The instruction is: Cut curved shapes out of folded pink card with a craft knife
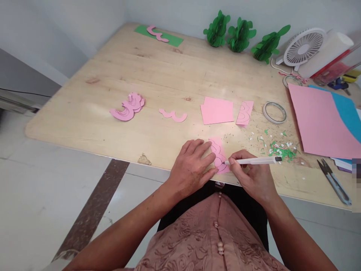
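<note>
As your left hand [191, 165] lies flat with fingertips on a pink paper strip bearing dark scalloped outlines [219, 153], gripping nothing, your right hand [251, 175] grasps a slim white pen [255, 161], its tip on the strip near the pale wooden tabletop's [118, 71] near edge. Three green layered-paper ornaments [241, 35] stand along the far edge; blue-handled scissors [335, 184] lie by the near edge, rightward.

Looks like a papercraft corner to me; home or small workshop, I can't tell. A wooden desk [175, 71] stands against a plain wall [175, 15] on a tiled floor [28, 177]. Green paper plants [216, 32] and a small fan [304, 49] line the far edge; right, scissors [334, 182], a tape roll [275, 121], paper scraps [283, 153]; near, a pen [256, 161] on pink card [217, 145].
</note>
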A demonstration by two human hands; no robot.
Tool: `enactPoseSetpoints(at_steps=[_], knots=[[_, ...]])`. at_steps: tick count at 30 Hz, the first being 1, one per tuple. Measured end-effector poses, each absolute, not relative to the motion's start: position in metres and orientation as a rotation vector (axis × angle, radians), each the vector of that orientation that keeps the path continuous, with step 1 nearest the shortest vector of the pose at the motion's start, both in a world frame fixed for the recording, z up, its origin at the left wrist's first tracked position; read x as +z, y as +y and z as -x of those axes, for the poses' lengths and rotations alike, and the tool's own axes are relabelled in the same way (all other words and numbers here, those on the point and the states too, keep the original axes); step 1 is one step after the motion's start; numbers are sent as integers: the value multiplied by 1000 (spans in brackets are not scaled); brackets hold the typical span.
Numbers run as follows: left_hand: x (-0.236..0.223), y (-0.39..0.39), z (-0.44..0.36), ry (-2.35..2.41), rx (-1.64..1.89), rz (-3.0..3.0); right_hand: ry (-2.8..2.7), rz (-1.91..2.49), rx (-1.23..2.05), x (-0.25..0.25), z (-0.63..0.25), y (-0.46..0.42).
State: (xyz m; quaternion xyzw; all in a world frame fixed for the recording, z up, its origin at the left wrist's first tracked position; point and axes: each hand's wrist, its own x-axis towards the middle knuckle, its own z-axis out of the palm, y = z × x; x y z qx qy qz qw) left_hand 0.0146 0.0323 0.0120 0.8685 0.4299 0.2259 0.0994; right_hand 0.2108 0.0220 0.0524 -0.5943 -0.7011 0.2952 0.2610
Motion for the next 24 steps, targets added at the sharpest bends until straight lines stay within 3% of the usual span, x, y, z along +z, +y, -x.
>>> enactPoseSetpoints(at_steps=[24], knots=[[13,32,-15,1263,680,-2569,-1813,1560,960,45,-199,19]])
